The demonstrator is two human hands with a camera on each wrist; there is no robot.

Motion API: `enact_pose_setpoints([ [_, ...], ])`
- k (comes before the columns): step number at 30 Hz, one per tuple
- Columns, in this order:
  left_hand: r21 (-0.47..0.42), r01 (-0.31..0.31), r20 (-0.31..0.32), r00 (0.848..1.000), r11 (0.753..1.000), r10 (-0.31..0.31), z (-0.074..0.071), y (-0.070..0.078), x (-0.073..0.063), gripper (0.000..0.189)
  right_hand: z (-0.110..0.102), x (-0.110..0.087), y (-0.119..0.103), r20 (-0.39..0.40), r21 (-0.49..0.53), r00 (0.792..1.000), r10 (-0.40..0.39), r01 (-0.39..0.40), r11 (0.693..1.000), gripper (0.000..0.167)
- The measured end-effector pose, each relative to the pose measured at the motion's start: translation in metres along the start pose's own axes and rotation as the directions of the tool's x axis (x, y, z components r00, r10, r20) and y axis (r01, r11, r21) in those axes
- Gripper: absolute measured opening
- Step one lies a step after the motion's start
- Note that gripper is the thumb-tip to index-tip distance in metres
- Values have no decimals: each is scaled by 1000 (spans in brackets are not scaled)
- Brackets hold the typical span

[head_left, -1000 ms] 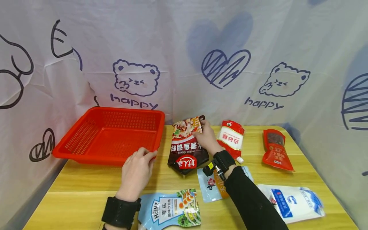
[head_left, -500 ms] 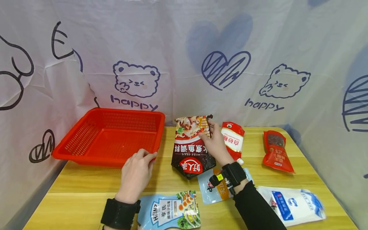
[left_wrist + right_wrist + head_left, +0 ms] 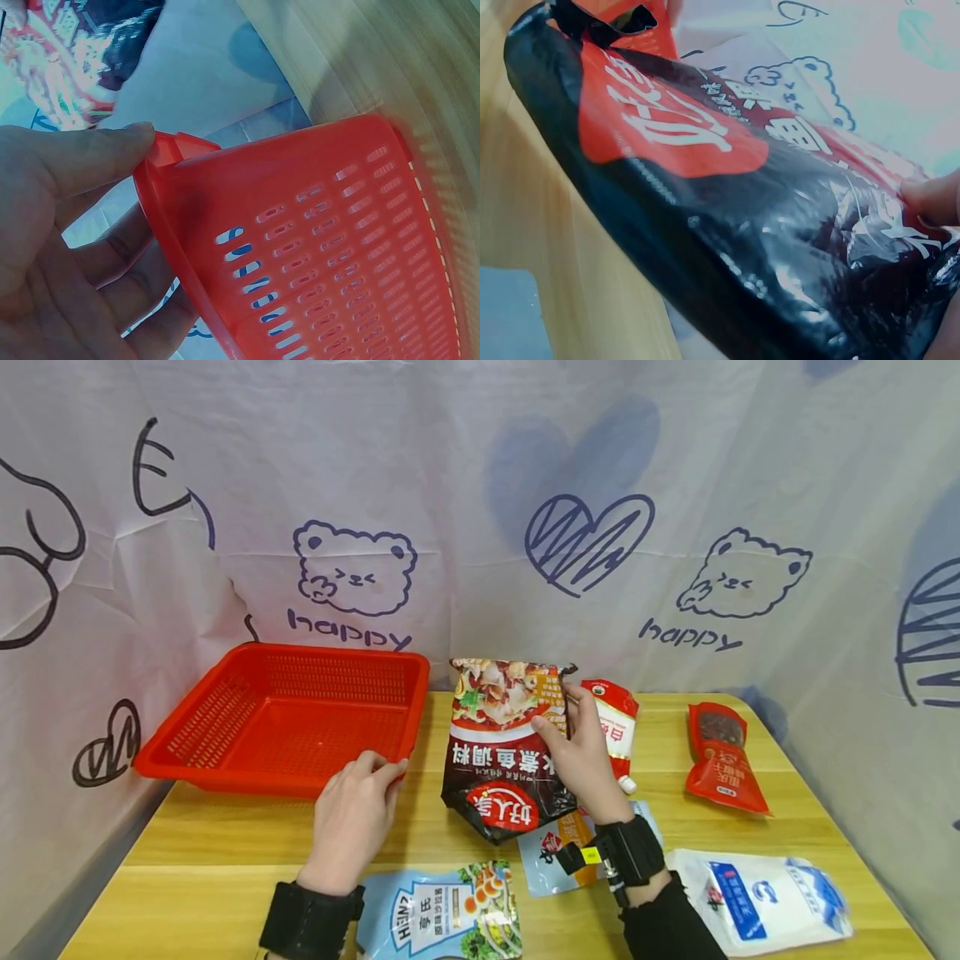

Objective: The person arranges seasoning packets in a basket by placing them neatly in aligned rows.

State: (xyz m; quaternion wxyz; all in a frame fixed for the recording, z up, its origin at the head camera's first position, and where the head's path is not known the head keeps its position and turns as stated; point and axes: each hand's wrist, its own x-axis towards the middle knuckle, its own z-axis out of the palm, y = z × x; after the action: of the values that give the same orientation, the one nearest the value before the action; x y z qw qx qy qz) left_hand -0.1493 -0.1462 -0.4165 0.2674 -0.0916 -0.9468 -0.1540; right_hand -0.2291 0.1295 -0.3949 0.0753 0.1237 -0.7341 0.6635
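My right hand point(image 3: 581, 756) grips the right edge of a black and red seasoning packet point(image 3: 502, 752), thumb across its printed front. Seen from the right wrist, the packet point(image 3: 705, 187) is lifted over the wooden table and fills most of the view. My left hand point(image 3: 356, 810) pinches the near right corner of a red plastic basket point(image 3: 341, 727). In the left wrist view, the thumb lies on the rim of the basket point(image 3: 300, 232) with the other fingers bent behind it. Nothing lies inside the basket.
A light blue salad dressing pouch point(image 3: 442, 910) lies in front. Behind the right wrist are a blue and orange packet point(image 3: 543, 864) and a red and white sugar pouch point(image 3: 618, 727). Farther right lie a red packet point(image 3: 723, 760) and a white-blue bag point(image 3: 765, 897). A printed curtain point(image 3: 480, 510) hangs behind.
My right hand has moved right and nearer with the seasoning packet, which now looks larger and raised, covering part of the blue and orange packet. The left hand and basket stay put.
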Motion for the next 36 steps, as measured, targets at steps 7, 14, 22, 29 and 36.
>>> enact_pose_setpoints([
  [7,1,-2,-5,1000,1000,2,0,2,0,26,-2,-13,-4,-18,72,999,-28,29,997,59],
  [14,4,7,5,1000,1000,-7,1,3,0,25,-2,-22,-5,-8,145,996,-94,94,985,53],
  [22,16,8,22,1000,1000,-9,1,3,1,27,-3,-26,-5,6,125,986,-166,164,979,52],
  [29,2,19,49,999,1000,-19,1,3,2,34,-4,-27,-3,3,135,979,-202,200,970,54],
  [36,-130,41,-1,999,991,-41,-1,7,7,54,-4,-26,0,24,147,971,-237,231,962,53],
])
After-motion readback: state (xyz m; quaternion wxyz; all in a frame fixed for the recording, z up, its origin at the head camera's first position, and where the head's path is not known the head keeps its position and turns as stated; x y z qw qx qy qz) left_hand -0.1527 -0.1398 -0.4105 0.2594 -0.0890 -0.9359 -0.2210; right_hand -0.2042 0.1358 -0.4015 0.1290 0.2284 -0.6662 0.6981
